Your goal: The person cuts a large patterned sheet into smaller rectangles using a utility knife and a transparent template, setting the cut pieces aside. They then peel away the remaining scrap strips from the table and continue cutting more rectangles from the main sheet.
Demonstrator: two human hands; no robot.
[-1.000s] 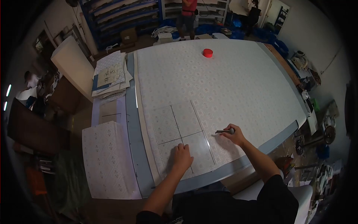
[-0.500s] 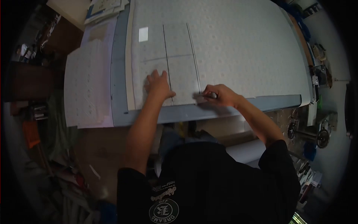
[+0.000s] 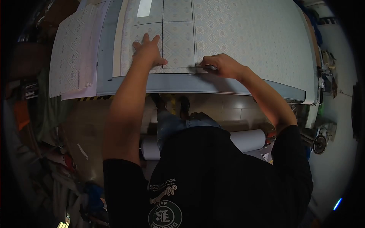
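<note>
A patterned pale sheet covers the table, with a clear panel marked by black lines lying on its left part. My left hand presses on this panel, fingers spread, thumb by the left long line. At the panel's lower right corner, close to the sheet's near edge, my right hand is closed around a small knife-like tool. The rounded grey end of its handle sticks out below the fist. Its thin front part points left along the near edge and looks blurred.
The blue-grey table edge runs in front of me. Another patterned piece lies at the left. Under the table is a pale roll, and a handwheel stands at the right.
The view has tilted, so the table and both hands sit higher in it and more floor shows. Against the panel, both hands stay in nearly the same places.
</note>
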